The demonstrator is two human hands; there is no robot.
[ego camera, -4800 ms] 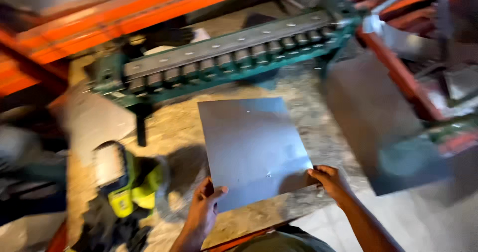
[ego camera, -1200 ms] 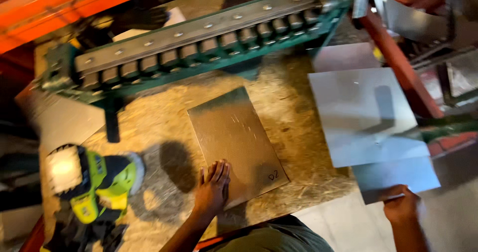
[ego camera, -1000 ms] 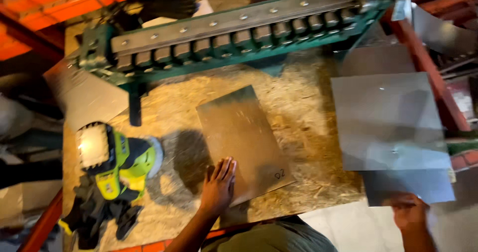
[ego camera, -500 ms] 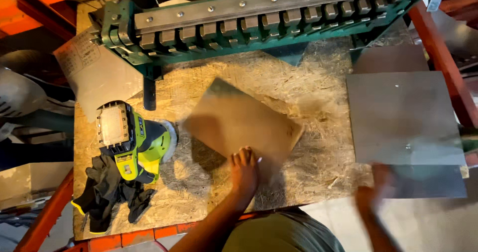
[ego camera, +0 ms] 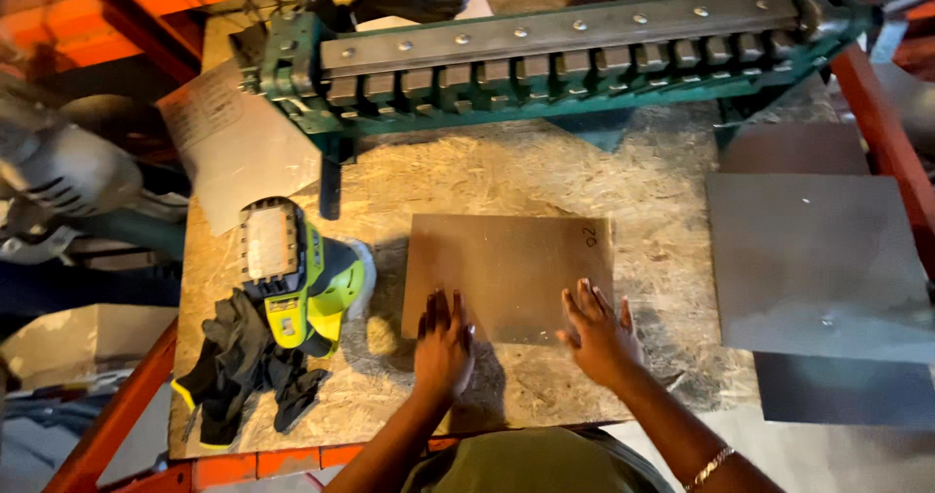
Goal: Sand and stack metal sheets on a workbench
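Both hands flat, fingers spread: left hand (ego camera: 443, 347) and right hand (ego camera: 596, 329) press on the near edge of the metal sheet (ego camera: 506, 274), gripping nothing; sheet lies on the table (ego camera: 506, 176), before the green bending brake (ego camera: 545, 59)

Single head-worn view, looking steeply down from above the bench (ego camera: 545, 176), close enough to crop both forearms at the lower edge. Facing forward past the left hand (ego camera: 443, 345) and right hand (ego camera: 596, 332), toward the green sheet-metal brake (ego camera: 565, 59) well beyond the fingertips near the top edge. No second view to overlap. Bench edge just under the wrists.
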